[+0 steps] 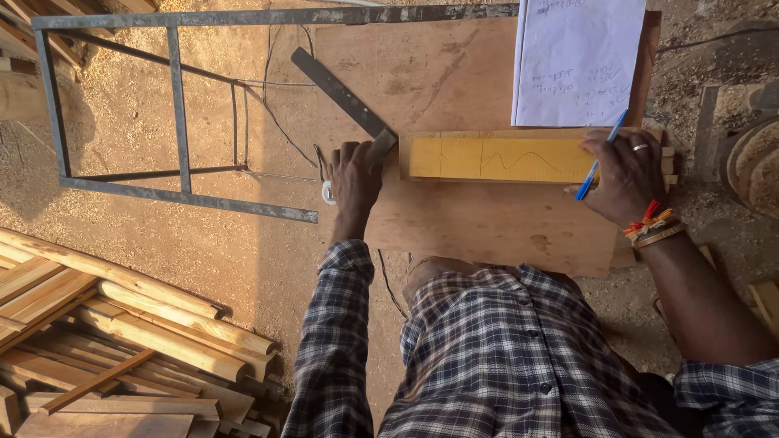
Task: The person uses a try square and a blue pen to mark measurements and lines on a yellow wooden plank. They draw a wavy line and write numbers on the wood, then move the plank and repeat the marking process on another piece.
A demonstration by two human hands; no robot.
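Note:
A yellow wooden block (495,158) with a pencilled wavy line and cross marks lies on a plywood board (454,219). My left hand (355,177) grips the near end of a dark metal ruler (341,91) that slants away to the upper left, its tip at the block's left end. My right hand (623,174) rests on the block's right end and holds a blue pen (600,156) pointing down-left. That hand wears a ring, and the wrist has coloured bands.
A white sheet of paper (576,61) with handwriting lies at the board's far right. A grey metal frame (174,105) stands on the sawdust floor at left. Stacked wooden sticks (130,341) lie at lower left. Round wood pieces (755,162) sit at the right edge.

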